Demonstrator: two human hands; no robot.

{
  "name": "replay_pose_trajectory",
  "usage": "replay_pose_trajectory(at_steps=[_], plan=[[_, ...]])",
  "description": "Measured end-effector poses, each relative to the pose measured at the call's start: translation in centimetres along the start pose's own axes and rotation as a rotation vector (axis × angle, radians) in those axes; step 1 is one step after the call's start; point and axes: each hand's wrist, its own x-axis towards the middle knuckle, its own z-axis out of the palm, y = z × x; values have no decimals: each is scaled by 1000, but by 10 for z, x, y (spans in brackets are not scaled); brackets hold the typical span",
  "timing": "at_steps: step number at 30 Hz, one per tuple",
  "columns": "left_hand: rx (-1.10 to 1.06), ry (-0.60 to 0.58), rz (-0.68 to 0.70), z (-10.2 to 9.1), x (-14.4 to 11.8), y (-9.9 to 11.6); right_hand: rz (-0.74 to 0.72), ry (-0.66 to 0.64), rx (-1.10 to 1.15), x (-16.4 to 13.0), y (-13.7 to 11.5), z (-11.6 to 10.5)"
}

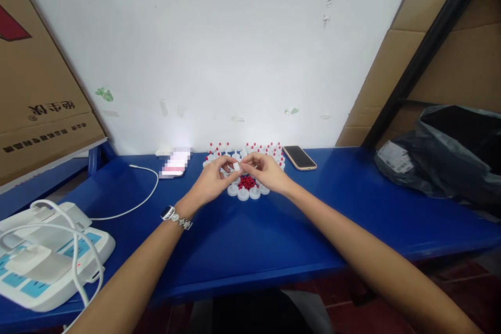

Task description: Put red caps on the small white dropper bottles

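Note:
My left hand (213,180) is closed around a small white plastic nozzle cap (236,166), held above the table. From the other side my right hand (268,172) meets it, thumb and forefinger pinched near the nozzle end; whatever lies between those fingertips is hidden. Below the hands is a pile of tiny red tips (247,182). White nozzle caps without red tips (243,194) ring the near side of the pile. Behind the hands stand several white nozzle caps with red tips (274,152), partly covered by my fingers.
On the blue table (250,240), a dark-screened phone (299,157) lies to the right and a lit phone (176,162) to the left. A white power strip (94,250) with cables sits front left. Black plastic bags (426,151) are at the right; a cardboard box (47,78) stands left.

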Motion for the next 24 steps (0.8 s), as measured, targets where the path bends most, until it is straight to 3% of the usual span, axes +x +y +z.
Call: replay_pose_trajectory(at_steps=[4, 6, 9, 14, 18, 24], plan=[[37, 52, -30, -2, 1, -7, -7, 74, 69, 26, 7, -2], [102, 80, -35, -5, 1, -15, -29, 150, -49, 49, 11, -6], [180, 9, -44, -10, 1, -28, 8, 177, -323, 87, 18, -7], [174, -62, -73, -14, 2, -34, 23, -17, -807, 133, 37, 11], [154, -92, -89, -14, 1, -32, 65, -104, -877, 145, 49, 22], [152, -101, -66, -12, -1, -34, 110, -240, -937, 153, 49, 14]])
